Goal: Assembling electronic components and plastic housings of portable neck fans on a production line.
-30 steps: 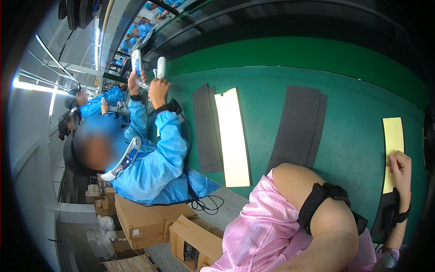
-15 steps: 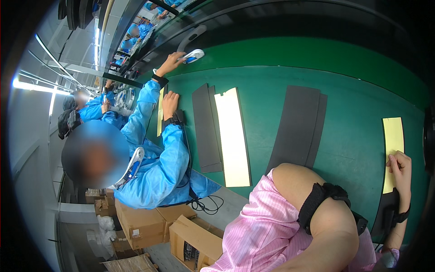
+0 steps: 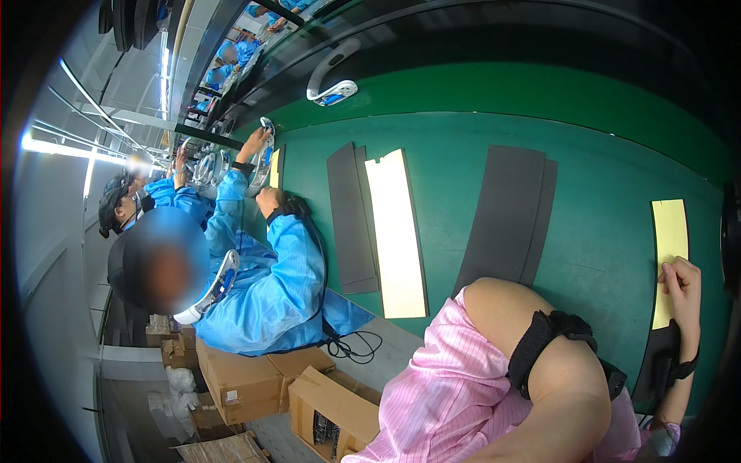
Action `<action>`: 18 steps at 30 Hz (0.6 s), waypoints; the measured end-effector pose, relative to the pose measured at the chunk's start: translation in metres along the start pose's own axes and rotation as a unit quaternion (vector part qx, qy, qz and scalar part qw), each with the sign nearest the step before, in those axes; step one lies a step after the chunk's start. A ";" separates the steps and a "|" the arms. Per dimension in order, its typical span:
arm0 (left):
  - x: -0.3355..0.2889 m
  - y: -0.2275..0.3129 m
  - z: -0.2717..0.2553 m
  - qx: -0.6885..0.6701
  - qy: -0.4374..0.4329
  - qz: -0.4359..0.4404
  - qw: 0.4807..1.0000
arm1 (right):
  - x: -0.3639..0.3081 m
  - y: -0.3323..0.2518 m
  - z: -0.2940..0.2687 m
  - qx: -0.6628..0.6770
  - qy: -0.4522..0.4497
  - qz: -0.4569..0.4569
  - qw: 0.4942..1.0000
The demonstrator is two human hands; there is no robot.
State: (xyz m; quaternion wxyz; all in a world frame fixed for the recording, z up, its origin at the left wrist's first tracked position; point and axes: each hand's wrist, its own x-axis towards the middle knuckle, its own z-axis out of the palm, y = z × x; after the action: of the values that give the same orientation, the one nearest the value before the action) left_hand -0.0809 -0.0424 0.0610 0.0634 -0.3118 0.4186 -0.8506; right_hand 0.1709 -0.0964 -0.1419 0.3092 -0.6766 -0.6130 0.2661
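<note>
My right hand (image 3: pixel 681 287) rests at the right side of the green table, its fingers curled together and pinching a pale yellow strip (image 3: pixel 670 224). A dark strip (image 3: pixel 656 359) shows below the yellow one, partly under my wrist, which wears a black strap. My bent left arm (image 3: pixel 502 305), in a pink striped sleeve with a black strap around it, leans at the table's near edge. Its hand is out of sight. Ahead of that arm lie overlapping dark grey sheets (image 3: pixel 505 208), their near ends hidden by it.
More dark sheets (image 3: pixel 351 220) and a bright cream sheet (image 3: pixel 395 231) lie left of centre. A co-worker in blue (image 3: pixel 270 285) sits at the left, handling a white curved part (image 3: pixel 262 162). Another such part (image 3: pixel 333 94) lies on the far green strip. Cardboard boxes (image 3: pixel 239 378) stand below.
The co-worker has let go of one white and blue part on the far strip and drawn back, with a hand now at another part. My arms and right hand have not moved.
</note>
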 end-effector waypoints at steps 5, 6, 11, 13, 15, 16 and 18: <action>0.002 -0.002 0.002 0.014 0.011 -0.008 1.000 | 0.002 -0.003 0.002 0.003 -0.005 -0.005 1.000; 0.004 -0.007 0.002 0.000 0.019 0.032 0.999 | 0.004 -0.006 0.004 0.006 -0.005 -0.007 1.000; 0.003 0.010 -0.004 0.021 0.011 -0.008 1.000 | 0.000 0.002 0.003 -0.005 -0.002 0.002 1.000; 0.006 0.012 -0.003 0.047 -0.012 -0.032 0.998 | 0.001 -0.001 0.003 -0.005 -0.003 -0.001 1.000; 0.001 0.000 -0.002 0.000 0.005 0.002 1.000 | 0.000 -0.002 0.003 -0.003 -0.003 -0.001 1.000; 0.003 0.006 -0.001 0.000 0.004 0.002 1.000 | 0.000 -0.002 0.002 -0.001 -0.003 0.000 1.000; 0.008 0.018 0.001 0.045 -0.002 -0.079 0.996 | 0.000 -0.003 0.001 -0.001 -0.003 0.001 1.000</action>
State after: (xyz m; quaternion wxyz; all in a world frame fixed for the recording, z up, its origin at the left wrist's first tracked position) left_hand -0.0892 -0.0573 0.0519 0.0107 -0.3428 0.3539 -0.8701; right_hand 0.1683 -0.0961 -0.1407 0.3066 -0.6765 -0.6136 0.2680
